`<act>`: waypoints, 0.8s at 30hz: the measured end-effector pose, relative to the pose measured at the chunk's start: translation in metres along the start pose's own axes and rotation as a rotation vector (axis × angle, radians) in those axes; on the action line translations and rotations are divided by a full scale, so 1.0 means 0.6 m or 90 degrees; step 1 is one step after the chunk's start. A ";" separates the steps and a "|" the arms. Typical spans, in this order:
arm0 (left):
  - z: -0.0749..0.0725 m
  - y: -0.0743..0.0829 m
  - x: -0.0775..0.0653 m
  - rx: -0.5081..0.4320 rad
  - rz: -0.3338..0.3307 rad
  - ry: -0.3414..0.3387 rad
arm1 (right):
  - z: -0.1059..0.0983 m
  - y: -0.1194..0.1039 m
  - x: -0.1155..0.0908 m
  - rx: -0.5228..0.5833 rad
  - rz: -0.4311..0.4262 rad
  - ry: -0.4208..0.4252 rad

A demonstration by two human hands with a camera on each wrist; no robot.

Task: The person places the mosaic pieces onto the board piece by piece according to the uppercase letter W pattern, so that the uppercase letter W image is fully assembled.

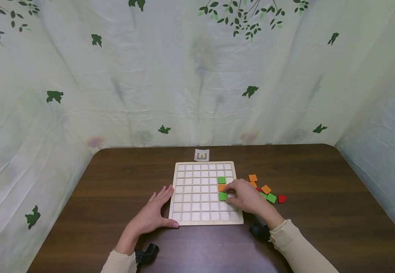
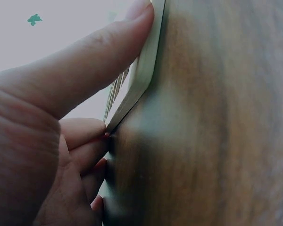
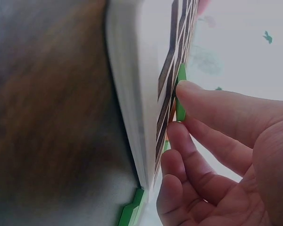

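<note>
A white grid board [image 1: 186, 207] with a pale wooden frame lies on the table. My left hand [image 1: 152, 215] rests against its left side, fingers spread along the edge and thumb at the near left corner. Over the board's right part, my right hand [image 1: 246, 195] pinches a green square tile [image 3: 181, 89] between thumb and fingers, close over the grid. In the same column are an orange tile [image 1: 221, 188] and, farther back, another green tile [image 1: 221, 180]. The right hand's fingers partly cover the cells right of that column.
Loose orange tiles [image 1: 266, 189], green tiles [image 1: 271, 198] and a red piece [image 1: 281, 199] lie right of the board, some behind the right hand. A small patterned card [image 1: 202, 155] lies beyond the board. Printed fabric [image 1: 197, 94] hangs behind the brown table [image 1: 122, 189].
</note>
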State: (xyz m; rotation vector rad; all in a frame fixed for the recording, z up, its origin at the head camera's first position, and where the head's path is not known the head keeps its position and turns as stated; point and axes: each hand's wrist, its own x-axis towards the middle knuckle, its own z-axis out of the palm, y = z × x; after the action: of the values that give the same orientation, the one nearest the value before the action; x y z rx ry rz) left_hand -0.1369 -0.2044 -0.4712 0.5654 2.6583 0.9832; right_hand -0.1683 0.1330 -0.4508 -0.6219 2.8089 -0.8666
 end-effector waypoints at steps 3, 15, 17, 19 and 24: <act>0.000 0.000 0.000 0.001 0.000 0.000 | 0.001 0.001 0.001 -0.001 -0.006 0.001; 0.001 -0.002 0.000 0.004 -0.001 0.001 | -0.001 0.001 -0.001 0.011 -0.006 0.002; 0.002 -0.002 0.000 0.004 0.000 0.001 | -0.003 0.002 -0.002 0.021 -0.001 0.001; 0.002 -0.002 0.000 0.002 0.000 0.001 | -0.006 0.005 -0.005 0.034 -0.001 0.003; 0.001 -0.002 0.001 -0.002 -0.001 0.000 | -0.019 0.020 -0.017 0.057 -0.027 0.021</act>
State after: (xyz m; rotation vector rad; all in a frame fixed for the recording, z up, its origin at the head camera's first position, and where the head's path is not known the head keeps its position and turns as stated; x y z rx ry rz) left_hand -0.1374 -0.2048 -0.4722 0.5623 2.6562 0.9871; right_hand -0.1662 0.1521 -0.4481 -0.6611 2.7772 -1.0139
